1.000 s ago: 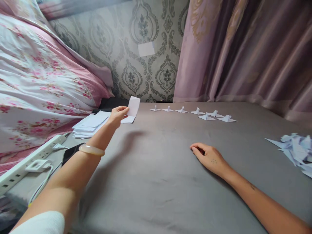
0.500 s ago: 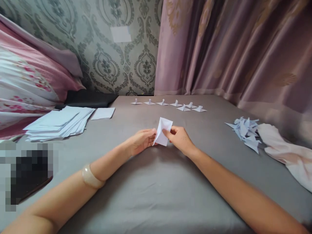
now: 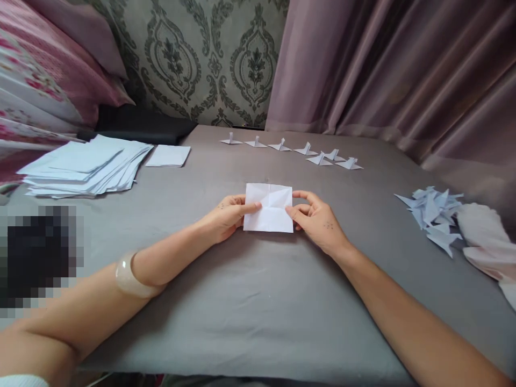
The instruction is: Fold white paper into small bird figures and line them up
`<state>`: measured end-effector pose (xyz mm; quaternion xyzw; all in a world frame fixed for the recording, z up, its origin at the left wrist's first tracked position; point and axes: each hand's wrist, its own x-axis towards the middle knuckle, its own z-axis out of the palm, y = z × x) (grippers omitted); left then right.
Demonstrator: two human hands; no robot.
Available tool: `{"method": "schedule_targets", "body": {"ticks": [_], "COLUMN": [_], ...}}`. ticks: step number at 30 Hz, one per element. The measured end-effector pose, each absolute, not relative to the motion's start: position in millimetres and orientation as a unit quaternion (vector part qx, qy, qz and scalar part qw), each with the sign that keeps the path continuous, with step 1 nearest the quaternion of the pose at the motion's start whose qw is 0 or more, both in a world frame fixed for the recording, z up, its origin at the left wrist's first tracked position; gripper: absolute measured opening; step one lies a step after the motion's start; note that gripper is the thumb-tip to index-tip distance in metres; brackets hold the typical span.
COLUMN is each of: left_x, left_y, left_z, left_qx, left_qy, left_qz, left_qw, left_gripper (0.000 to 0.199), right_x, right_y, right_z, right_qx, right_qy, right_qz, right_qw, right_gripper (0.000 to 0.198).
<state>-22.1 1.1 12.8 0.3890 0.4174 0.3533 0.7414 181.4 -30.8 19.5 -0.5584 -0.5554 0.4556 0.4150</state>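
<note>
A white square sheet of paper [image 3: 269, 217] with crossing crease lines is held up over the grey cloth, facing me. My left hand [image 3: 230, 217] grips its left edge, thumb in front and the fingers behind, partly hidden. At the right edge, my right hand [image 3: 318, 219] pinches the sheet between thumb and fingers. Beyond the hands stands a row of several folded paper birds [image 3: 282, 145] with upright necks.
A large stack of white paper [image 3: 80, 166] lies at the left, beside a smaller pile of squares [image 3: 168, 156]. On the right are heaped folded paper pieces [image 3: 437, 207] and a pale cloth [image 3: 484, 231]. A blurred dark object [image 3: 38, 258] lies at near left.
The paper has gone from a partly folded, tilted shape to an opened-out square facing me. My right hand has shifted to its right edge, and the view has tilted downward.
</note>
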Motion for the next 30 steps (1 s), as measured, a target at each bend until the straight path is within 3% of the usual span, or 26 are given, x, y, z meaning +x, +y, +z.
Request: {"method": "schedule_targets", "body": {"ticks": [2, 7, 10, 12, 16, 25, 30], "left_x": [-23, -24, -26, -28, -31, -33, -35], "left_y": [2, 1, -1, -1, 0, -2, -2], "left_z": [13, 16, 17, 17, 13, 4, 2], "left_qx": [0.385, 0.415, 0.504, 0.572, 0.639, 0.797, 0.806], "left_qy": [0.416, 0.486, 0.516, 0.507, 0.508, 0.464, 0.478], "left_qz": [0.353, 0.384, 0.377, 0.354, 0.293, 0.238, 0.212], "left_qw": [0.744, 0.667, 0.581, 0.539, 0.498, 0.305, 0.278], "left_gripper": [0.029, 0.046, 0.060, 0.054, 0.032, 0.048, 0.038], "right_x": [185, 192, 198, 201, 206, 201, 200], "right_y": [-30, -30, -31, -32, -29, -27, -28], "right_z": [17, 15, 16, 16, 14, 9, 8], "right_qx": [-0.548, -0.587, -0.594, -0.555, -0.518, -0.566, -0.604], "right_qy": [-0.569, -0.633, -0.687, -0.736, -0.772, -0.738, -0.708], "right_qz": [0.443, 0.377, 0.334, 0.312, 0.275, 0.237, 0.240], "right_qw": [0.423, 0.336, 0.253, 0.232, 0.244, 0.280, 0.275], "right_gripper": [0.055, 0.027, 0.035, 0.041, 0.039, 0.019, 0.028]}}
